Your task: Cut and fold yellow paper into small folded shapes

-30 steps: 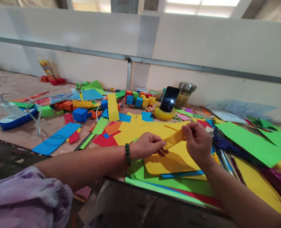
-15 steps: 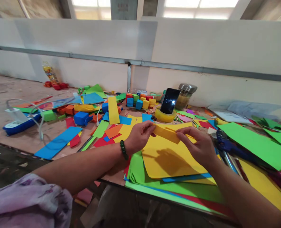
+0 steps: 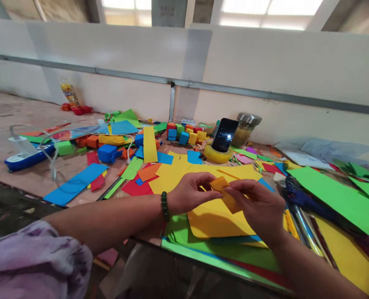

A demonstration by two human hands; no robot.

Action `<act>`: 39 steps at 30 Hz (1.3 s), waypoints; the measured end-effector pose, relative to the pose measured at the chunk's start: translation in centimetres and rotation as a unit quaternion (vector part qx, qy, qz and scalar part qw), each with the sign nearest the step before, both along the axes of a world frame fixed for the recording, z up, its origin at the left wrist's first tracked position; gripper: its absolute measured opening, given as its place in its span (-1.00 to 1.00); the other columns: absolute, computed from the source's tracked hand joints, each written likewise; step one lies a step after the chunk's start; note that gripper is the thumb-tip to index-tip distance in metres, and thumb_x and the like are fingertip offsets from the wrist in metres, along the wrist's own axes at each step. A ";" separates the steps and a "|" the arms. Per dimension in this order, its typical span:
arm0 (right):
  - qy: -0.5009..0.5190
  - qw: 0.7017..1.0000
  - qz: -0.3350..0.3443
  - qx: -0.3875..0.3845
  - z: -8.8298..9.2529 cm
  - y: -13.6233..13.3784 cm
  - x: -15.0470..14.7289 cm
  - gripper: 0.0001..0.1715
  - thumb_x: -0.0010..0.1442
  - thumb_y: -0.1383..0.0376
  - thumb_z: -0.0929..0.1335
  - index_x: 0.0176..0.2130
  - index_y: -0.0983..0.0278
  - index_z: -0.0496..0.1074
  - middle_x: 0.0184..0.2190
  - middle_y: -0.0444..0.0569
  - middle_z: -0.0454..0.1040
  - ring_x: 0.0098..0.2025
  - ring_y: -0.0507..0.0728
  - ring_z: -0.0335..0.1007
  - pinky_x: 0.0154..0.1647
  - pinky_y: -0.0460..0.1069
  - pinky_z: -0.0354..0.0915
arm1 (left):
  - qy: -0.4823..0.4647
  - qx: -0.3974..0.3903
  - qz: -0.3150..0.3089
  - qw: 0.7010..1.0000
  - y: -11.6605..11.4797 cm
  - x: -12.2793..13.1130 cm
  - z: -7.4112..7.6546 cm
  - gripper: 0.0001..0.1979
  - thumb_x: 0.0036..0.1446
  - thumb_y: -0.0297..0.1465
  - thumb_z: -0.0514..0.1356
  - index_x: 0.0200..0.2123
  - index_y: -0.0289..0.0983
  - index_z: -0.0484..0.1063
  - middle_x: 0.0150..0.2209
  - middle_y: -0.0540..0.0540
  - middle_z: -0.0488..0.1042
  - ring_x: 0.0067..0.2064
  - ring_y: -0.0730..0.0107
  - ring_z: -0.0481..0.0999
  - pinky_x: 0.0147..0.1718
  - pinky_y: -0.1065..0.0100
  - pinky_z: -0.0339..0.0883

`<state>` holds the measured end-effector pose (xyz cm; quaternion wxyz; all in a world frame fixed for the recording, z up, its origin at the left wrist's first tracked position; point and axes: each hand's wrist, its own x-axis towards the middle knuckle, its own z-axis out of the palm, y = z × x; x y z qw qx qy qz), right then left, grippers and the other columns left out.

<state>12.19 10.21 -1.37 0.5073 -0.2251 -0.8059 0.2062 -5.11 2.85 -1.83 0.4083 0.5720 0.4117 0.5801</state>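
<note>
Between both hands I hold a small yellow strip of foam or paper sheet (image 3: 231, 202), bent at its upper end. My left hand (image 3: 194, 192) pinches its upper left part between thumb and fingers. From the other side my right hand (image 3: 259, 203) grips it, fingertips closed near the bend. Below the hands lies a larger yellow sheet (image 3: 215, 222), on top of a stack of green sheets (image 3: 193, 238) with blue and red layers. Farther back is another yellow sheet (image 3: 172, 172) with a cut edge.
A phone (image 3: 225, 135) leans on a yellow roll (image 3: 217, 154) beside a lidded jar (image 3: 247, 128). Small coloured cubes (image 3: 184, 135) stand near the wall. At left is a power strip (image 3: 28, 158) with a white cable. Right lie tools (image 3: 303, 224) and a green sheet (image 3: 334, 195).
Both hands have come lower and closer together. The yellow strip, earlier stretched out flat between them, is now bent and tilted. The view has shifted slightly.
</note>
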 end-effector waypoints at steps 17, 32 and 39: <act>-0.040 0.981 0.013 0.188 -0.4 0.2 0.5 -0.81 0.11 0.33 0.45 -0.25 0.12 0.42 -0.44 -0.16 0.59 -0.44 0.10 0.56 -0.42 -0.02 0.48 | 0.036 0.015 0.036 0.999 -0.6 0.4 0.0 -0.81 0.09 -0.33 0.26 -0.37 -0.38 0.50 -0.38 -0.14 0.54 -0.34 0.38 0.54 -0.31 0.41 0.41; -0.079 0.975 0.018 0.207 0.5 0.2 0.2 -0.88 0.13 0.30 0.45 -0.31 0.15 0.42 -0.46 -0.15 0.58 -0.43 0.11 0.56 -0.43 -0.03 0.45 | -0.082 -0.042 -0.038 0.995 -0.9 -0.2 0.8 -0.66 0.04 -0.17 0.31 -0.39 -0.36 0.40 -0.43 -0.08 0.49 -0.35 0.39 0.58 -0.31 0.41 0.42; -0.090 0.979 0.001 0.182 0.2 0.3 0.0 -0.91 0.15 0.21 0.44 -0.36 0.14 0.45 -0.48 -0.16 0.58 -0.46 0.11 0.55 -0.45 -0.02 0.44 | -0.077 -0.059 -0.033 0.995 -0.5 -0.3 0.9 -0.55 -0.05 -0.05 0.35 -0.43 -0.37 0.44 -0.48 -0.09 0.52 -0.37 0.35 0.61 -0.32 0.39 0.47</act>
